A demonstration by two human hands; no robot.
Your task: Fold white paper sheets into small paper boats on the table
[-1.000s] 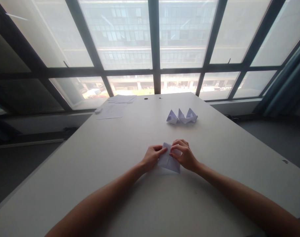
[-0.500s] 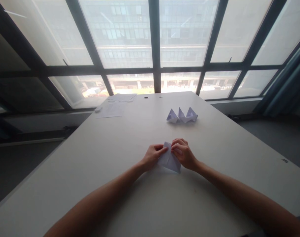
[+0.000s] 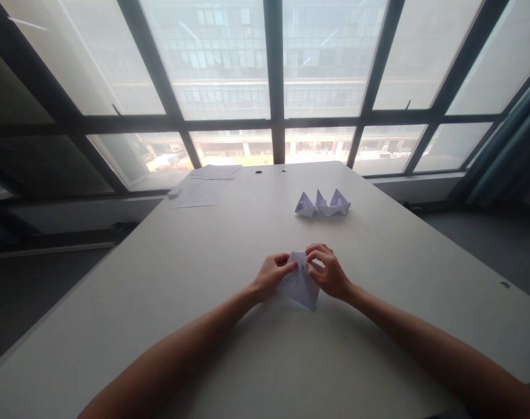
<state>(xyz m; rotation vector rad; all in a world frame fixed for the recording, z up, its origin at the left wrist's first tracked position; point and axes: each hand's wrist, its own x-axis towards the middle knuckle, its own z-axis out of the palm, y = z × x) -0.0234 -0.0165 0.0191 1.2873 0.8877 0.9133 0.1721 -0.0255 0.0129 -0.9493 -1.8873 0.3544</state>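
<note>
A folded sheet of white paper (image 3: pixel 300 286) is held just above the table, between my two hands. My left hand (image 3: pixel 274 273) pinches its upper left side, thumb on top and fingers behind. At the upper right edge, my right hand (image 3: pixel 328 272) has thumb and forefinger curled together on the paper, with a small gap showing inside the curl. Creases and a central flap run down the paper, and one corner points toward me. Farther off, to the right, several folded paper boats (image 3: pixel 322 203) stand in a row.
The white table (image 3: pixel 182 326) stretches toward the windows. Flat paper sheets (image 3: pixel 197 195) lie at its far left, beside a small white object (image 3: pixel 173 192). A dark round hole (image 3: pixel 258 172) is near the far edge. A blue curtain (image 3: pixel 501 139) hangs at right.
My right thumb and forefinger have shifted slightly on the paper's edge, and the curl between them has opened a little. The paper's lower corner has tilted slightly down. My left hand keeps its pinch.
</note>
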